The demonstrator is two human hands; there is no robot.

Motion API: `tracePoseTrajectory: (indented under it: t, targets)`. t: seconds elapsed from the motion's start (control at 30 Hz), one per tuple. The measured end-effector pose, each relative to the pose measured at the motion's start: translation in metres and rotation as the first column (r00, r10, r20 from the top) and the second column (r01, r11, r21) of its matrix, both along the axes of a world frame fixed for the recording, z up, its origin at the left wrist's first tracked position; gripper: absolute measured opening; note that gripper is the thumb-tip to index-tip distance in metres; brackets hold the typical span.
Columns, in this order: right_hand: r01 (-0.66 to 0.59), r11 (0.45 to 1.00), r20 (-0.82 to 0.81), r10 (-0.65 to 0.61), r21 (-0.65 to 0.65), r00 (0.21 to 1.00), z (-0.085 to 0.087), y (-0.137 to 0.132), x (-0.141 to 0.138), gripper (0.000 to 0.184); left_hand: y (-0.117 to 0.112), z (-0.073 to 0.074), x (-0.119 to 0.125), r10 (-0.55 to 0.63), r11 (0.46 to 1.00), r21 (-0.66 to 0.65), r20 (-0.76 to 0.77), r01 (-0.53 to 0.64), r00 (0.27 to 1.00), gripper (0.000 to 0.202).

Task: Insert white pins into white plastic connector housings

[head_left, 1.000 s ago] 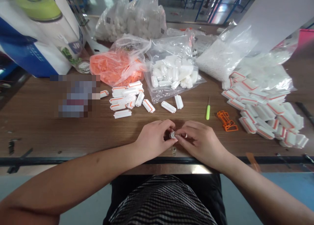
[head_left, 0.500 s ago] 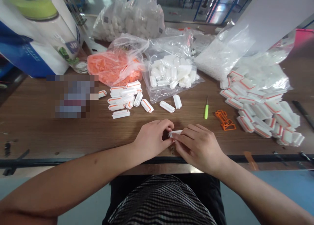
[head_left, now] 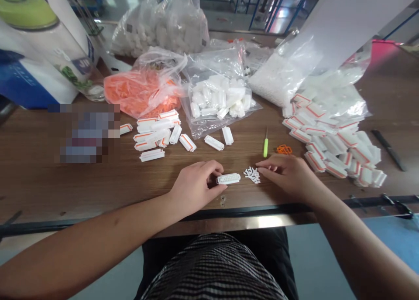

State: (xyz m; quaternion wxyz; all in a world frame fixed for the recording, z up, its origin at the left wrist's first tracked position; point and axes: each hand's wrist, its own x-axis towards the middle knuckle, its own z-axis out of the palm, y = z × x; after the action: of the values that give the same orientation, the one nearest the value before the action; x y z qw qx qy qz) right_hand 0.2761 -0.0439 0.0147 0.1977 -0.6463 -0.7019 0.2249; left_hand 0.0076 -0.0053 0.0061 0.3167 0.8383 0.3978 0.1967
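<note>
Between the thumb and fingers of my left hand [head_left: 196,182] is a white plastic connector housing [head_left: 229,178]. It lies lengthwise near the table's front edge, with rows of small openings on top. My left fingers are closed on its left end. To its right lies a loose pile of tiny white pegs [head_left: 252,175]. My right hand [head_left: 284,173] is at the right side of this pile, thumb and index fingertips close together in a pinch. Whatever is between those tips is too small to make out.
Beyond my right hand lie a green-handled pick [head_left: 265,147] and orange frames [head_left: 284,149]. White housings with orange strips [head_left: 340,143] are heaped at right, with a smaller group [head_left: 155,132] at left. Bags of orange parts [head_left: 140,93] and white parts [head_left: 219,97] stand behind.
My right hand has moved right, off the housing to the peg pile, uncovering both and now partly covering the orange frames. My left hand still holds the housing. The view has shifted slightly.
</note>
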Motion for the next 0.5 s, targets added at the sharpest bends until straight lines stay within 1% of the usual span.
tracePoseTrajectory:
  t: [0.1, 0.13, 0.2, 0.27, 0.37, 0.43, 0.5]
  targets:
    - [-0.091, 0.996, 0.004, 0.091, 0.011, 0.996, 0.003, 0.0006, -0.0059, 0.02, -0.0004, -0.0006, -0.0003, -0.002, 1.0, 0.004, 0.0, 0.002, 1.0, 0.025]
    - [-0.097, 0.995, 0.019, 0.097, 0.008, 0.995, 0.004, 0.0006, -0.0064, 0.019, -0.0006, -0.0005, -0.0004, -0.001, 1.0, 0.005, -0.003, 0.001, 1.0, 0.024]
    - [-0.063, 0.998, 0.067, 0.063, -0.003, 0.996, 0.0051, -0.0002, -0.0053, 0.017, -0.0009, 0.0001, -0.0006, 0.0, 1.0, 0.006, -0.006, 0.0, 1.0, 0.023]
    - [-0.011, 0.999, 0.106, 0.016, -0.042, 0.994, 0.0056, -0.0022, -0.0026, 0.017, -0.0009, 0.0009, -0.0007, -0.002, 1.0, 0.001, -0.009, 0.002, 1.0, 0.022]
    - [0.019, 0.997, 0.085, -0.012, -0.081, 0.996, 0.0061, -0.0049, 0.0001, 0.019, -0.0007, 0.0018, -0.0008, -0.003, 1.0, -0.006, -0.024, 0.003, 1.0, 0.021]
    - [-0.022, 0.999, 0.027, 0.023, -0.026, 0.999, 0.0063, -0.0043, -0.0008, 0.017, -0.0005, 0.0019, -0.0009, -0.003, 1.0, -0.004, -0.03, 0.003, 1.0, 0.021]
    - [-0.094, 0.994, -0.011, 0.094, 0.052, 0.995, 0.0062, -0.0016, -0.0037, 0.016, -0.0004, 0.0021, -0.0011, -0.004, 1.0, -0.001, -0.029, 0.004, 1.0, 0.022]
